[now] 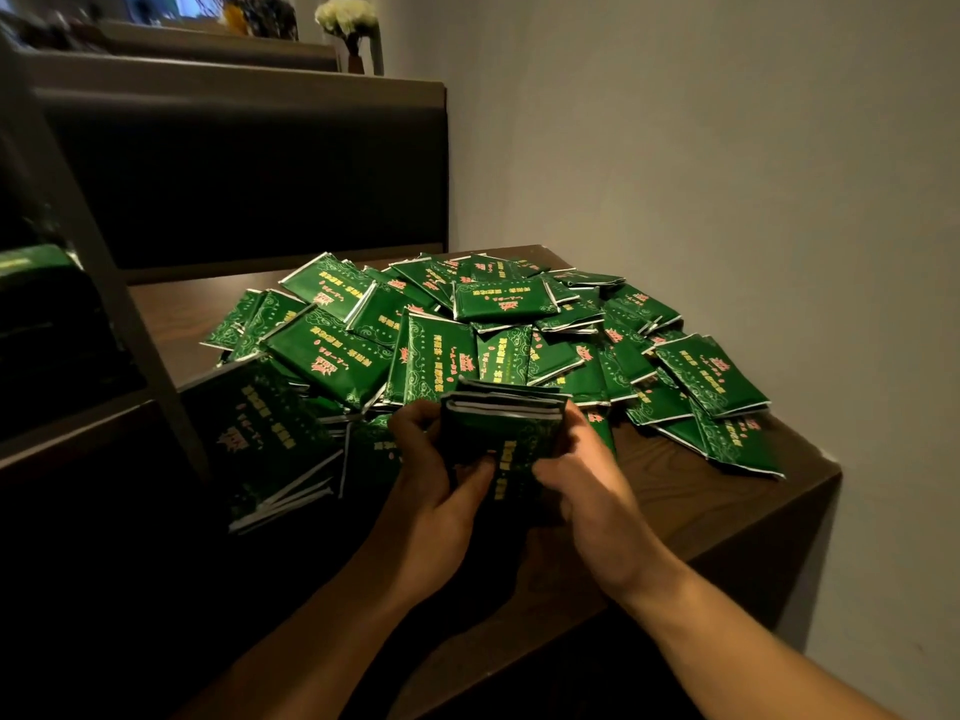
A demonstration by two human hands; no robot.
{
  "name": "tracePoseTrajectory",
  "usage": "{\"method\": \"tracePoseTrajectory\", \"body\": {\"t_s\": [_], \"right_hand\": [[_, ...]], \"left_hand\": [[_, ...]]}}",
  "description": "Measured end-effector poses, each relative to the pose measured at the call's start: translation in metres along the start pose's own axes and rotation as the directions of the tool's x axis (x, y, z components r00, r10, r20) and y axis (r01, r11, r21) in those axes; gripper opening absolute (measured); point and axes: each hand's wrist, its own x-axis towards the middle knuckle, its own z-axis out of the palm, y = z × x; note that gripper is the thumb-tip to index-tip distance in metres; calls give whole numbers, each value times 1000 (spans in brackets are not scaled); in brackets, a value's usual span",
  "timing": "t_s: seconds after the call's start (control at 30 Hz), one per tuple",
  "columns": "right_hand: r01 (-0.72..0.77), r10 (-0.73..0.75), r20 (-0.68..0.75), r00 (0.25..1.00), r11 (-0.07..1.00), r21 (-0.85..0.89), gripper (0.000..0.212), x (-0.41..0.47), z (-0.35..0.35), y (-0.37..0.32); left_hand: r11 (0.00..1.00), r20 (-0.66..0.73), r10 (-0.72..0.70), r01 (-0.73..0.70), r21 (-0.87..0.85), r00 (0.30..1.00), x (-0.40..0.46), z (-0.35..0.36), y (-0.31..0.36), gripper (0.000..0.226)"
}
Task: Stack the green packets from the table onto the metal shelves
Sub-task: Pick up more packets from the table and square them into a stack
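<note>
We see two hands at the near edge of the counter [727,491]. The left hand [436,475] and the right hand [587,475] both clamp one small stack [501,428] of green packets, one hand on each side, thumbs on the near face. The stack shows about four packets by its white edges; we cannot fix the exact count. It is held just above the counter, directly in front of the pile [493,330].

The pile holds several dozen loose packets, too many to count, overlapping at all angles. Each packet is flat, rectangular and dark green, with white sealed edges, pale scroll ornament and red and yellow print. Left of the hands, a few packets [270,439] lie in shadow.

At the far left, a metal shelf [78,418] carries more green packets [31,262]. Behind stands one dark seat back [249,163]. One vase [356,49] of white flowers stands farthest off.
</note>
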Motion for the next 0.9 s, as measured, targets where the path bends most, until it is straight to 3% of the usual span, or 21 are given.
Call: {"method": "tracePoseTrajectory", "body": {"t_s": [0.17,0.3,0.47,0.57,0.63,0.77,0.9], "right_hand": [[-66,58,-39,998,966,-250,36,2,5,11],[-129,107,-82,991,923,-363,45,0,9,15],[-235,188,-145,971,853,-466,82,0,11,21],[-178,141,-110,984,840,-513,63,2,10,15],[-96,66,-78,995,855,-510,46,4,10,8],[3,-58,-118,991,907,-421,43,3,10,-5],[9,-70,-174,982,945,-328,60,4,22,-17]], "left_hand": [[997,68,36,-32,-68,997,0,1,-6,46],[984,-8,34,-35,-174,999,1,2,-12,52],[986,27,11,-6,-167,1000,0,5,-9,44],[989,0,12,-12,-145,1000,-2,5,-4,38],[988,-62,10,-20,-156,998,-1,4,-3,38],[940,-215,-48,-29,-341,976,1,1,7,42],[782,-96,-234,129,-610,967,-2,4,37,17]]}}
